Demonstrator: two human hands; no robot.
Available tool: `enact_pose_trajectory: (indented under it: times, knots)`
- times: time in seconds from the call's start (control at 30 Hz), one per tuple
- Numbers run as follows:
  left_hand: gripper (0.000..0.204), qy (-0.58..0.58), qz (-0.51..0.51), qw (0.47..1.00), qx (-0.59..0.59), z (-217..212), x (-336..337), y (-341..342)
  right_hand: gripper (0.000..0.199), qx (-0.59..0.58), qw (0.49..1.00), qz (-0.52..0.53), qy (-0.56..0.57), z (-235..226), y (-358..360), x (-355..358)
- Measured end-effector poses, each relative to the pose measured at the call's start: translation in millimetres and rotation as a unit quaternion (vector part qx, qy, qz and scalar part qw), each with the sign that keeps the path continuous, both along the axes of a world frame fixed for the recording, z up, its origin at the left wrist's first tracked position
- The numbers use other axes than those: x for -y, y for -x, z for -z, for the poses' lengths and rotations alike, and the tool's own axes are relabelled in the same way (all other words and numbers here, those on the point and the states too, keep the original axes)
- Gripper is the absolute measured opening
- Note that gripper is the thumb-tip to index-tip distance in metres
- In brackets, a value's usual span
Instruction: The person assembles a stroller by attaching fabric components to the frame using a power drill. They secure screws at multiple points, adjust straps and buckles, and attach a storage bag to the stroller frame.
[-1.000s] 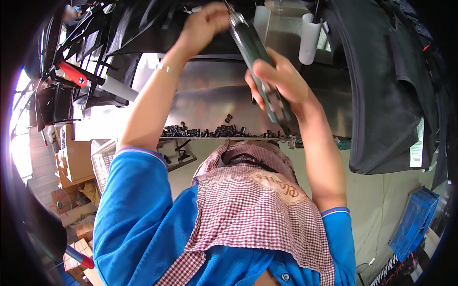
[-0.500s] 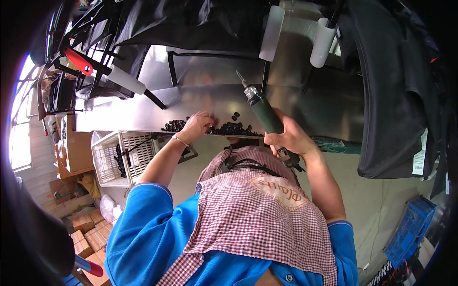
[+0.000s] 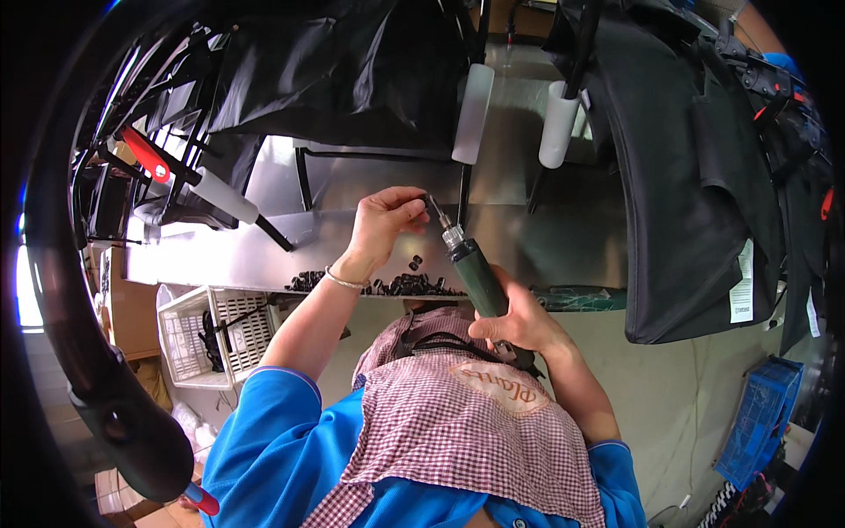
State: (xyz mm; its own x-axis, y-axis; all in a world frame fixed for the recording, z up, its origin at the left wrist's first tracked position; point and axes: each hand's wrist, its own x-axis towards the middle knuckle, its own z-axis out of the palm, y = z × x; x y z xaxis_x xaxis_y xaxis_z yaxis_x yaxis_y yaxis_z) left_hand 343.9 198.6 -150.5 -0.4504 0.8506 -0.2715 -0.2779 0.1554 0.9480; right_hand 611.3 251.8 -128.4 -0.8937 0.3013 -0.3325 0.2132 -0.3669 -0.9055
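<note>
My right hand (image 3: 524, 319) grips a dark green electric screwdriver (image 3: 478, 277), its bit slanting up and to the left. At the bit's tip, my left hand (image 3: 385, 224) is closed in a pinch on a small black part (image 3: 428, 201); its exact kind is too small to make out. Below the left hand, a pile of small black parts (image 3: 409, 285) lies along the near edge of the shiny metal table (image 3: 343, 229). Two of these pieces sit just beyond the pile.
Black fabric with tube frames (image 3: 334, 88) covers the far side, with white sleeves (image 3: 473, 114) on some tubes. Black fabric panels (image 3: 678, 220) hang at the right. A white plastic crate (image 3: 211, 339) stands lower left, a blue crate (image 3: 759, 422) lower right. A dark curved tube (image 3: 132, 431) crosses the left foreground.
My left hand has risen from the pile to the screwdriver's tip with a small black part pinched in it. The right hand still holds the screwdriver. The whole view has shifted.
</note>
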Motion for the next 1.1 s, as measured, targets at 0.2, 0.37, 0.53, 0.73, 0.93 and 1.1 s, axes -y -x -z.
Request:
enact_pose_trajectory:
  times: [0.2,0.37,0.53,0.73,0.93,1.1]
  knots:
    - [0.021,-0.046,0.016,0.998,-0.033,-21,-15,-20,0.094,-0.036,0.998,0.045,0.016,-9,-9,5]
    - [0.017,-0.115,0.053,0.989,-0.079,-13,-18,-20,0.09,-0.057,0.997,0.042,0.01,-3,-16,4]
    - [0.016,-0.165,0.072,0.968,-0.176,-17,-24,-17,0.079,-0.075,0.98,0.036,0.181,-16,-19,0]
    - [0.02,-0.156,0.118,0.963,-0.185,-33,-46,-14,0.075,-0.042,0.992,0.072,0.092,-24,-5,1]
    - [0.04,-0.104,0.09,0.942,-0.307,-64,-107,-6,0.074,-0.075,0.981,0.175,0.038,-3,-1,-7]
    - [0.042,-0.167,-0.116,0.872,-0.446,-79,-180,0,0.064,-0.087,0.973,0.205,0.06,0,-20,-10]
